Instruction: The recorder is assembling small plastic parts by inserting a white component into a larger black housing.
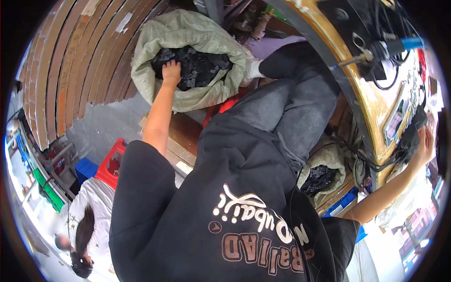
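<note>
- Currently, the black plastic pieces [202, 66] lie in an open woven sack [188, 99], upper centre-left of the frame.
- Left hand [172, 71]: reaches through the sack mouth onto the pieces. Fingers are slightly parted and bent downward; whether they grip a piece cannot be told.
- Progress, as judged: the left hand is at the pieces, but no piece is visibly lifted clear. Many lie in the sack, so handling appears unfinished; the amount already handled cannot be determined.
- Smaller sack [334, 156], right of centre: also contains dark pieces [318, 180]; neither hand touches it.
- Right hand [426, 144], far right: raised beside the worktop [369, 105], near a dark item [412, 132]. Fingers appear partly extended; any hold cannot be confirmed.
- Flattened cardboard [70, 70]: stacked at upper left.
</note>
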The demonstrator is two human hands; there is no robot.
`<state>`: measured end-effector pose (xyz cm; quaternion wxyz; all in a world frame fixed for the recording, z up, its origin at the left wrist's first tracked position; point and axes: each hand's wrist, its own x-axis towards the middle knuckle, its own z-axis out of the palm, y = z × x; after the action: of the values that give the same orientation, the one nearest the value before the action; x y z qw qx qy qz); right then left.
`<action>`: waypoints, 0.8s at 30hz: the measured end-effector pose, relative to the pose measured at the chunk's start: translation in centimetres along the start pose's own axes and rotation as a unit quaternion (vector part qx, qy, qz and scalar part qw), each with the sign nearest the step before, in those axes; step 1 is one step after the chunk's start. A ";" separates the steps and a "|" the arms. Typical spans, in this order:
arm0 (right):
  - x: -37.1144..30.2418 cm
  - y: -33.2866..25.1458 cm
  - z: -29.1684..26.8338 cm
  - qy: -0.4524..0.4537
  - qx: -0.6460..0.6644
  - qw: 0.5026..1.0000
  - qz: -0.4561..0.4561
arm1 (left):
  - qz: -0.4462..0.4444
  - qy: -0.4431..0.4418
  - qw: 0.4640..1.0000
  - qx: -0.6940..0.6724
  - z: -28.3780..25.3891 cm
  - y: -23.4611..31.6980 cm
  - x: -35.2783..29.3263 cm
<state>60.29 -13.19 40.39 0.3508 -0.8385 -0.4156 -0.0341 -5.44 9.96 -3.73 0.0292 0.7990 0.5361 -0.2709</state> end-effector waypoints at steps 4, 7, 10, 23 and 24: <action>-4.8 -2.2 -1.2 0.027 0.001 0.999 0.033 | 0.020 0.022 0.999 0.015 -0.9 0.0 0.1; -7.6 -3.6 -0.6 0.035 0.024 0.998 0.038 | 0.014 0.035 0.999 0.023 -0.5 -1.1 -0.2; -9.9 -4.8 0.3 0.078 0.077 0.993 0.042 | 0.010 0.043 0.999 -0.007 -1.0 -1.0 -0.9; -16.9 -5.4 3.0 0.035 0.315 0.947 0.049 | -0.110 0.345 0.829 -0.425 -7.9 -0.3 -4.4; -17.3 -5.5 3.2 0.024 0.347 0.936 0.046 | -0.169 0.295 0.778 -0.528 -7.7 -0.9 -4.5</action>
<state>44.32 -20.65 35.05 0.6313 -0.6817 -0.3536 0.1086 -4.34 9.17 5.15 0.2407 0.5952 0.7040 0.3037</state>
